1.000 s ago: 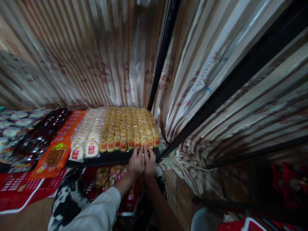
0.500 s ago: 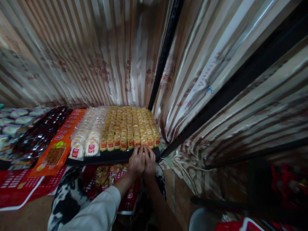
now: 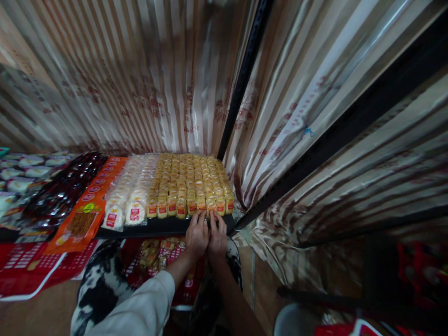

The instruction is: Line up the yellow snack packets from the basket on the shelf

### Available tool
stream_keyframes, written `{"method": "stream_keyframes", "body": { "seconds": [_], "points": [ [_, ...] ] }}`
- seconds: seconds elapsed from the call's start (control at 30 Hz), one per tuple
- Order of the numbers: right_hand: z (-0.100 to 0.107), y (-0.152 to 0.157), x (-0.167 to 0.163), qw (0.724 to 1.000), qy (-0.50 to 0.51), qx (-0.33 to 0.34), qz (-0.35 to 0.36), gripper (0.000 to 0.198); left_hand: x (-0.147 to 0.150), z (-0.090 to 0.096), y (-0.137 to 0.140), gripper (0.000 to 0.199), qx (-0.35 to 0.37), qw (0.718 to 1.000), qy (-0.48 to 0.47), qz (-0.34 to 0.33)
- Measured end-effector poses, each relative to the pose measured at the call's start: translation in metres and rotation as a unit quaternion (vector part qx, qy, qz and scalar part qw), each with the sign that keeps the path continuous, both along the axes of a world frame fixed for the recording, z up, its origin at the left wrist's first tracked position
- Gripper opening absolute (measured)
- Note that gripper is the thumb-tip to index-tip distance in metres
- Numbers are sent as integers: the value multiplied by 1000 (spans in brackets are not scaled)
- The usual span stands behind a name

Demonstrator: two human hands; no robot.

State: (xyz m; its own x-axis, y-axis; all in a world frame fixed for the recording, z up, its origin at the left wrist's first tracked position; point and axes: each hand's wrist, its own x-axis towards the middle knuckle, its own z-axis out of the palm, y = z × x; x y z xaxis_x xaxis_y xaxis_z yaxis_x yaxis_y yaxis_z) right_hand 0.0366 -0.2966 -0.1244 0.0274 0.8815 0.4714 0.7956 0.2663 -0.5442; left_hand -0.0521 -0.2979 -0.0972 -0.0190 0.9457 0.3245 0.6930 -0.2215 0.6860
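Observation:
Small yellow cakes (image 3: 191, 182) in clear wrappers with red labels stand in close rows on the black shelf (image 3: 157, 226). At the front edge of these rows, my left hand (image 3: 196, 238) reaches forward with its fingers stretched out, fingertips against the front packs. Right beside it is my right hand (image 3: 217, 238), fingers also extended and touching the front packs. Neither hand is wrapped round a pack, though the undersides of the fingers are hidden. White round wrapped cakes (image 3: 136, 212) lie in two rows to the left of the yellow ones.
Further left are an orange snack bag (image 3: 82, 212), dark shiny packs (image 3: 66, 186) and white packs (image 3: 26, 170). Below the shelf, a red basket (image 3: 182, 298) between my knees holds wrapped snacks (image 3: 150, 254). A black post (image 3: 280, 186) slants at the right, before a striped curtain (image 3: 157, 84).
My hands have drawn slightly apart at the fingertips, still at the front of the yellow cakes. The view has shifted a little, and the rows look the same.

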Motion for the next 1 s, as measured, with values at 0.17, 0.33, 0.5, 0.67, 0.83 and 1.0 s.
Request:
{"method": "stream_keyframes", "body": {
  "seconds": [0.17, 0.33, 0.5, 0.67, 0.83, 1.0],
  "points": [
    [-1, 1, -4, 1000, -20, 6, -13, 46, 0, -1, 0, 42, -12, 1000, -2, 8],
    [1, 2, -1, 1000, -16, 1, -2, 48, -2, -3, 1, 39, -2, 1000, -16, 12],
    [7, -1, -2, 1000, 24, 5, 10, 54, -8, -2, -9, 36, 31, 999, -42, 7],
    [14, -3, -3, 999, 36, 16, 17, 51, -32, -8, -42, 33, 24, 997, -71, -22],
    [20, -20, -12, 990, 75, 20, 118, 40, -73, -34, -76, 30, -142, 983, -102, -48],
    [-11, -54, -57, 964, 179, -136, 140, 29, -95, -70, -80, 12, -426, 877, -186, 122]
  ]
}}
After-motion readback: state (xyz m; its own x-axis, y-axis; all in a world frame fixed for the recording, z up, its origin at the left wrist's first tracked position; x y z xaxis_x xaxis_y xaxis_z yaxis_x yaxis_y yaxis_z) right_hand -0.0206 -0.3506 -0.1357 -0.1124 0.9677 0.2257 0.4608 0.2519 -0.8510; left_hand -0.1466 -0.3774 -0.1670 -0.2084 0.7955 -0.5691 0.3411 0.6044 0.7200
